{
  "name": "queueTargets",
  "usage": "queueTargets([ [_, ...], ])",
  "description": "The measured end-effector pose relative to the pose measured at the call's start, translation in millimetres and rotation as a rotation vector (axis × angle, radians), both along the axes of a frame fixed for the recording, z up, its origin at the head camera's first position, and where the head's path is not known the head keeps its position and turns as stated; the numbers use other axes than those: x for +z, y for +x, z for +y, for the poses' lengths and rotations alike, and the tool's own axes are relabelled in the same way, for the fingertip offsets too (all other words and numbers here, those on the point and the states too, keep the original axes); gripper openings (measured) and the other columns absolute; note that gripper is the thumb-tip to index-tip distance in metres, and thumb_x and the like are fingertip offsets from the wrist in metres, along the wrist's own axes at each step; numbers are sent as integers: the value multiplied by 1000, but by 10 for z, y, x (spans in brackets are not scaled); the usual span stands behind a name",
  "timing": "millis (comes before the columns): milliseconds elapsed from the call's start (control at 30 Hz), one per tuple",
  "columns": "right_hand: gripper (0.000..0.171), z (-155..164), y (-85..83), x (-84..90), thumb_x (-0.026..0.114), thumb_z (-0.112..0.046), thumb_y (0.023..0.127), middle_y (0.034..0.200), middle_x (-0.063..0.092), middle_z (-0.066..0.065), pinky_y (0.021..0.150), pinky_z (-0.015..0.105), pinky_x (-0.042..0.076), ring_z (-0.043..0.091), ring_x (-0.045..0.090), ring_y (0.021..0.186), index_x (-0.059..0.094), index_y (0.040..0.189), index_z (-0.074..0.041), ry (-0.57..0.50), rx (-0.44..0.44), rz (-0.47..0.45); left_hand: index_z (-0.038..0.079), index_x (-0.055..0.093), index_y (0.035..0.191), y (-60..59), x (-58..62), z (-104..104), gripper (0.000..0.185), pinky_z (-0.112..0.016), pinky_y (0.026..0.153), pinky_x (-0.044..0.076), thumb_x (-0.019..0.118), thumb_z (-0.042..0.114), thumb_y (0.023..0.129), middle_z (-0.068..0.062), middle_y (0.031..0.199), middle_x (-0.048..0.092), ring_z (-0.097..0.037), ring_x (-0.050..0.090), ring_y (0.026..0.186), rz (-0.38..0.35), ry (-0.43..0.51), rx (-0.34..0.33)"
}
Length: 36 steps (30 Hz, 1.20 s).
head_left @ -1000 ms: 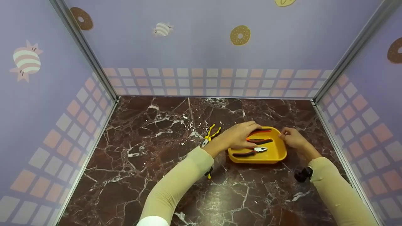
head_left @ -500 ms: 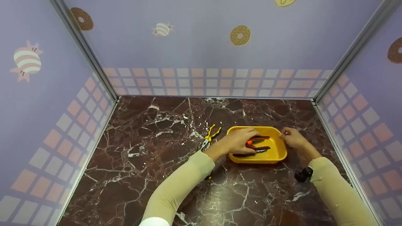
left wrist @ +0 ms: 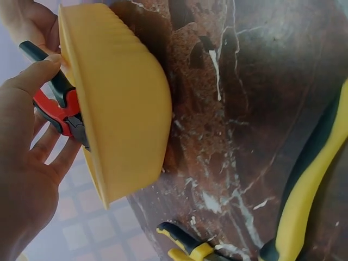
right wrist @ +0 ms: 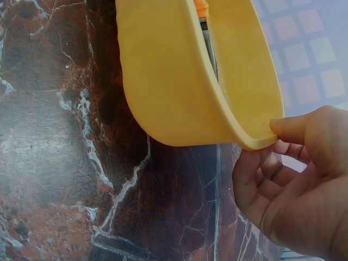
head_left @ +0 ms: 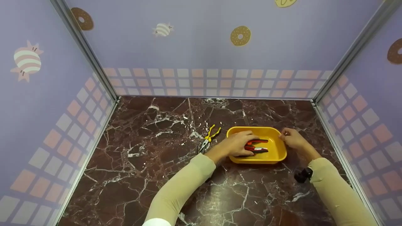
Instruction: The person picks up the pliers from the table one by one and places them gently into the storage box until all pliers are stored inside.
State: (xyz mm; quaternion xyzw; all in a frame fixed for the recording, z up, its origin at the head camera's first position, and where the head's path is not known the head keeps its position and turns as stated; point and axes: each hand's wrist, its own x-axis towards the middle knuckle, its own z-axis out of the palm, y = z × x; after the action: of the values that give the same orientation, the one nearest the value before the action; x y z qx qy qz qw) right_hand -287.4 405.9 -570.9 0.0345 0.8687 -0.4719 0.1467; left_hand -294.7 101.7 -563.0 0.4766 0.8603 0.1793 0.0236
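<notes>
My left hand [head_left: 238, 143] reaches into a yellow plastic basin [head_left: 278, 152] and holds red-and-black-handled pliers [left wrist: 66, 111]. In the left wrist view the thumb lies on one black handle, and the fingers are behind the tool. Other pliers lie in the basin, largely covered by this hand; in the right wrist view an orange handle part [right wrist: 202, 8] and some metal show past the rim. My right hand [right wrist: 304, 179] pinches the basin's right end, thumb inside and fingers outside.
Yellow-handled pliers [head_left: 208, 138] lie on the dark marbled tabletop [head_left: 163, 138] left of the basin. Another yellow-and-black handle [left wrist: 310, 185] appears in the left wrist view. Patterned walls [head_left: 201, 47] enclose the back and sides.
My left hand has moved slightly left and toward me inside the basin, and the red-and-black pliers have moved with it. The right hand and the basin stay in place.
</notes>
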Motion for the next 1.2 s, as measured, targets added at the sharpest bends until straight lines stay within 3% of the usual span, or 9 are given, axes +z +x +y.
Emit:
queueTargets([
  [400, 16, -5, 23, -17, 50, -10, 110, 81, 45, 4, 62, 32, 47, 18, 49, 72, 52, 108, 5, -25, -22, -29, 17, 59, 153, -26, -205, 26, 70, -26, 105, 46, 85, 38, 91, -4, 133, 60, -16, 58, 116, -49, 38, 51],
  [733, 11, 2, -53, -43, 53, -7, 108, 77, 49, 2, 59, 29, 45, 16, 49, 70, 55, 103, 2, 73, 6, 28, 19, 59, 152, -40, -294, 51, 68, -28, 108, 45, 84, 38, 91, -2, 136, 59, -18, 57, 120, -25, 14, 85],
  [967, 11, 4, -43, -40, 54, -6, 107, 78, 49, 3, 58, 28, 45, 15, 49, 68, 54, 101, 3, 61, 8, 56, 27, 59, 152, -13, -324, 91, 66, -30, 104, 48, 82, 44, 92, 4, 134, 59, -16, 55, 121, 37, -72, 108],
  [1200, 14, 4, 11, -20, 51, -10, 109, 83, 44, 4, 65, 32, 47, 20, 50, 76, 53, 106, 4, 1, -20, -13, 28, 58, 153, -11, -347, 136, 64, -32, 104, 47, 78, 47, 96, 4, 138, 58, -16, 55, 119, 73, -148, 96],
])
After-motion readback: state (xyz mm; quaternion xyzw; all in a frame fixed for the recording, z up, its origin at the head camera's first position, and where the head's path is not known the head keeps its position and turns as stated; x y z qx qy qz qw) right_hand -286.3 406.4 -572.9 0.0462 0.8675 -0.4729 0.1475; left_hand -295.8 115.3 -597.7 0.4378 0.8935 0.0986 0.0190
